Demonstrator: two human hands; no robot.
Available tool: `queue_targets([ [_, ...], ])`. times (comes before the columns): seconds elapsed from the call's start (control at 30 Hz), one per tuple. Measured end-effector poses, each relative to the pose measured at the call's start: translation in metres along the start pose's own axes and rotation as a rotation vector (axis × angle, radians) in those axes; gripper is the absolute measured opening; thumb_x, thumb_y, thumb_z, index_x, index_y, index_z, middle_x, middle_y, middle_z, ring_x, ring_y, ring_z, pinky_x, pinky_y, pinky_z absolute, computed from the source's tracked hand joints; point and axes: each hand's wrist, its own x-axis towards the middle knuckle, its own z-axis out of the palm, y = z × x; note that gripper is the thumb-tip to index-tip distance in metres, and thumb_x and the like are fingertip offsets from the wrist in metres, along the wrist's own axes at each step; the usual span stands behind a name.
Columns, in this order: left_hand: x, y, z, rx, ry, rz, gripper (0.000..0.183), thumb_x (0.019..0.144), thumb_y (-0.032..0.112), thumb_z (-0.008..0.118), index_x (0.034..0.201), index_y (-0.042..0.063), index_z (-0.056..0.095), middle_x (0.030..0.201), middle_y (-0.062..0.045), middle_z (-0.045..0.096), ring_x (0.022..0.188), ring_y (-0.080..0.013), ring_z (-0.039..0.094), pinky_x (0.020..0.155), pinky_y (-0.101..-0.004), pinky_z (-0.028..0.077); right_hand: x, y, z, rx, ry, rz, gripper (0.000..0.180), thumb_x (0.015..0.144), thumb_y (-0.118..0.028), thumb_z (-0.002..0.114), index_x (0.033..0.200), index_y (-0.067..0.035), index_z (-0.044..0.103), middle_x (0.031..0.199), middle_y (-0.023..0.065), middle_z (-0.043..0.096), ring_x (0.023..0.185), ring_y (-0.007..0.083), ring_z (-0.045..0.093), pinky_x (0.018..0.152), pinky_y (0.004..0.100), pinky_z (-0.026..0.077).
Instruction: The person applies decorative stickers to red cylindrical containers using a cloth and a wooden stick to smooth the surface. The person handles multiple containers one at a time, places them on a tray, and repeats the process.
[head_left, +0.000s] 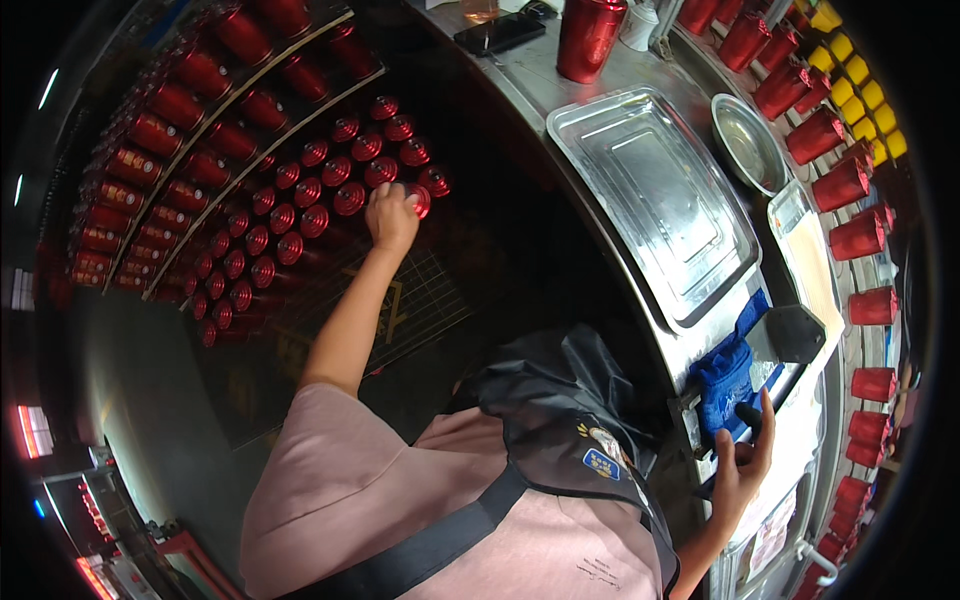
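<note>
My left hand (394, 215) reaches far out at the left. Its fingers are closed on the top of a red metallic container (421, 202), whose round stepped top shows partly beside the fingers. Several matching red containers (349, 199) stand in rows around it. At the right, my right hand (739, 465) hovers by the worktable with fingers apart and nothing held that I can make out. Something dark covers one of its fingertips, perhaps a finger cot. Just past that hand are a blue cloth (726, 382) and a dark metal plate or bracket (795, 334).
A shallow steel tray (660, 202) lies on the metal worktable (525, 82), with a steel bowl (750, 146), a phone (499, 34) and a red tumbler-like container (590, 41) nearby. Racks of red containers (176, 105) rise at far left; more line a shelf (840, 184) at right.
</note>
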Motion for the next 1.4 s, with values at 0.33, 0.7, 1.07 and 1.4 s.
queue_targets([
  [0.33,-0.024,-0.08,0.094,0.033,-0.028,-0.197,0.022,0.085,0.021,0.074,0.097,0.004,0.065,0.107,-0.017,0.066,0.1,-0.0413,0.061,0.086,-0.0498,0.05,-0.009,0.031,-0.038,-0.033,0.099,0.123,0.062,0.085,0.001,0.064,0.145,-0.004,0.05,0.104,0.0085,0.064,0.07,0.0069,0.057,0.054,0.0188,0.042],
  [0.7,0.088,0.11,-0.001,-0.881,0.146,-0.274,0.019,0.092,0.011,0.071,0.099,-0.003,0.061,0.1,-0.015,0.065,0.088,-0.0242,0.063,0.079,-0.0387,0.052,0.004,0.0,-0.027,0.062,0.056,0.199,0.065,0.074,0.004,0.074,0.136,-0.002,0.059,0.103,0.0077,0.068,0.057,0.0035,0.041,0.052,0.0211,0.036],
  [1.07,0.193,0.503,0.012,-1.1,0.135,0.597,0.049,0.082,0.022,0.079,0.117,-0.003,0.056,0.111,-0.021,0.06,0.104,-0.0388,0.059,0.091,-0.0452,0.047,-0.017,0.075,-0.036,0.154,0.237,0.087,0.058,0.076,-0.005,0.079,0.132,-0.003,0.063,0.099,0.0053,0.069,0.056,0.0017,0.04,0.05,0.0204,0.035],
  [1.4,0.263,0.759,0.084,-0.971,0.143,0.44,0.077,0.076,0.051,0.08,0.118,-0.004,0.046,0.118,-0.031,0.055,0.11,-0.0488,0.055,0.096,-0.0519,0.045,0.014,0.165,-0.089,0.164,0.39,0.152,0.058,0.077,-0.004,0.078,0.132,-0.001,0.061,0.104,0.0108,0.071,0.053,0.0039,0.039,0.049,0.0209,0.033],
])
